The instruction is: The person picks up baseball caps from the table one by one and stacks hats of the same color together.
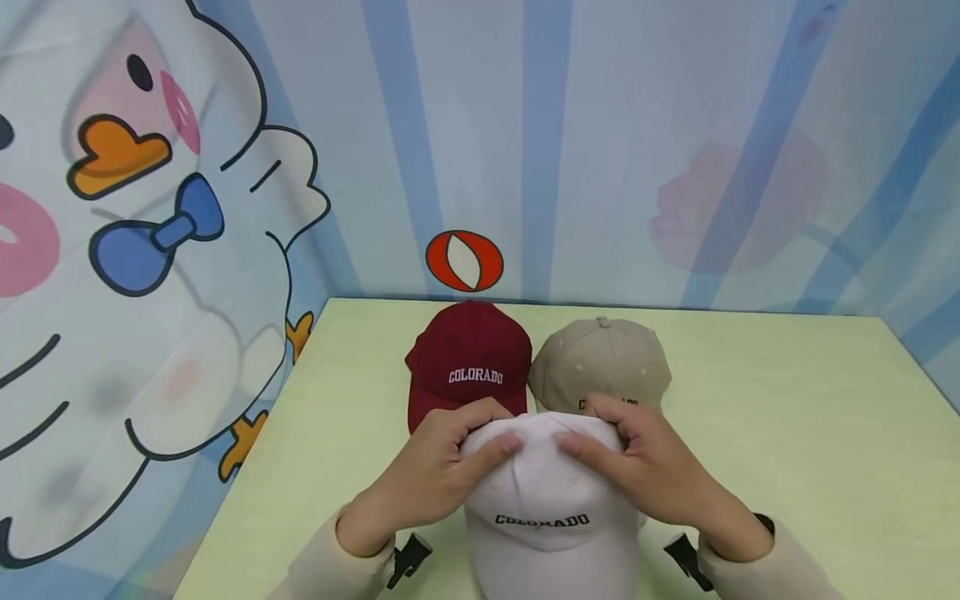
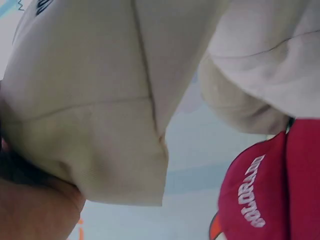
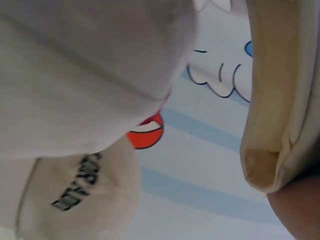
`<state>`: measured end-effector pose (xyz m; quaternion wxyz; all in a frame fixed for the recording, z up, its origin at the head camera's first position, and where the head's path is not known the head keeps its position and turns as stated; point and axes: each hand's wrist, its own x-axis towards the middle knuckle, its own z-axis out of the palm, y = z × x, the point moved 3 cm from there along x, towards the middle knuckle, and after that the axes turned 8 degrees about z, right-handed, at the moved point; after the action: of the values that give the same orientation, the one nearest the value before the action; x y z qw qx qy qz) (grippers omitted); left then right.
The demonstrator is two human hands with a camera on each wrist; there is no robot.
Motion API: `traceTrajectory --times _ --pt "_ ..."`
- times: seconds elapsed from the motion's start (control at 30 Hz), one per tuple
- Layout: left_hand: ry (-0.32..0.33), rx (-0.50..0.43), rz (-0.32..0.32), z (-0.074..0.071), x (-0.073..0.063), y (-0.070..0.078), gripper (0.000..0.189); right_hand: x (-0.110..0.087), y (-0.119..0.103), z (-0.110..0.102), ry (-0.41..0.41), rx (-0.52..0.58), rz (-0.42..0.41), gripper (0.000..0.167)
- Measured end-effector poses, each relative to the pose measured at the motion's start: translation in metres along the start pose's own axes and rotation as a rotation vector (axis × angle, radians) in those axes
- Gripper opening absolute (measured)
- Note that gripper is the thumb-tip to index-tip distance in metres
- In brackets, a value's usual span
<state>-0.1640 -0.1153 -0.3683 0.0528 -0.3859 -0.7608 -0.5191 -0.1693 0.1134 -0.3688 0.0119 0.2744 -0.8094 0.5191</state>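
A white cap (image 1: 555, 492) with dark COLORADO lettering is held between both hands at the front of the table, its brim toward me. My left hand (image 1: 431, 467) grips the left of the crown, thumb on top. On the other side my right hand (image 1: 663, 467) does the same. Fingers under the fabric are hidden. Just behind stand a dark red cap (image 1: 472, 350) with white COLORADO lettering and a beige cap (image 1: 603, 358), whose lettering is partly covered by the right hand. White fabric (image 3: 90, 75) fills much of the right wrist view.
The pale yellow-green table (image 1: 772, 433) reaches back to a blue striped backdrop (image 1: 600, 150). To the left hangs a cloth with a large cartoon bird (image 1: 225, 367). Dark straps with small mounts (image 1: 411, 557) sit at both wrists.
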Motion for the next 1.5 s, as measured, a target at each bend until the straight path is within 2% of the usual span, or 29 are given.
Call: traceTrajectory --times 0.17,0.43,0.57,0.77,0.93,1.1,1.33,1.5 --pt "-0.088 0.013 -0.063 0.013 0.003 -0.010 0.010 -0.014 0.016 -0.005 -0.024 -0.012 0.071 0.030" --pt "-0.204 0.021 -0.105 0.024 0.002 -0.023 0.014 -0.032 0.037 -0.005 -0.068 0.032 0.193 0.026" --pt "-0.268 0.022 -0.110 0.023 0.001 -0.026 0.014 -0.037 0.045 -0.004 -0.070 0.030 0.232 0.025" --pt "-0.374 0.099 -0.066 0.018 -0.006 -0.031 0.032 -0.042 0.054 -0.004 -0.048 0.008 0.255 0.026" --pt "-0.391 0.188 -0.019 0.018 -0.009 -0.032 0.032 -0.045 0.057 -0.004 -0.060 -0.005 0.247 0.024" --pt "-0.395 0.255 -0.028 0.021 -0.010 -0.032 0.032 -0.048 0.059 -0.003 -0.066 -0.028 0.247 0.025" --pt "-0.441 0.251 -0.110 0.030 -0.016 -0.049 0.034 -0.053 0.070 -0.001 -0.107 -0.116 0.305 0.022" --pt "-0.467 0.262 -0.173 0.033 -0.021 -0.060 0.039 -0.055 0.075 0.000 -0.071 -0.222 0.334 0.025"
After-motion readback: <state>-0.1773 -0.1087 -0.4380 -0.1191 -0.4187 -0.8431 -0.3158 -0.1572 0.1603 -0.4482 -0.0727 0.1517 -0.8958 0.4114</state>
